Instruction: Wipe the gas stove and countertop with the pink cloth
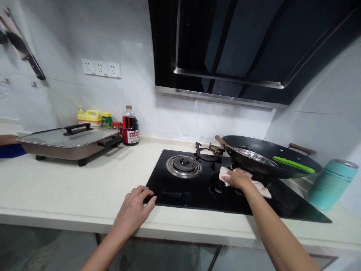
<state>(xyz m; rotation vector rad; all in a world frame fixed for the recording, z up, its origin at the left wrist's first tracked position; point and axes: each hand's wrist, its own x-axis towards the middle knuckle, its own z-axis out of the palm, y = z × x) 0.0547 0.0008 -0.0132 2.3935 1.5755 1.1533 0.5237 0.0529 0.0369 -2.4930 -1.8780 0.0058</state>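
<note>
My right hand (238, 178) presses a pale pink cloth (262, 189) onto the black glass gas stove (186, 197), just right of a round control knob (219, 186). Its fingers are closed on the cloth, part of which trails out under the wrist. Resting at the stove's front left corner, my left hand (138, 203) has its fingers apart and holds nothing. The left burner (184, 166) is uncovered, its pan support (209, 154) set behind it. A large black wok (262, 171) covers the right burner, holding a metal lid or bowl (255, 156) and a green-handled utensil (293, 165).
An electric pan with a glass lid (73, 140) stands on the left counter. Behind it are a yellow jug (90, 116) and a soy sauce bottle (130, 126). A teal canister (331, 184) stands right of the stove. The range hood (220, 90) overhangs. Another person's hand (8, 139) shows far left.
</note>
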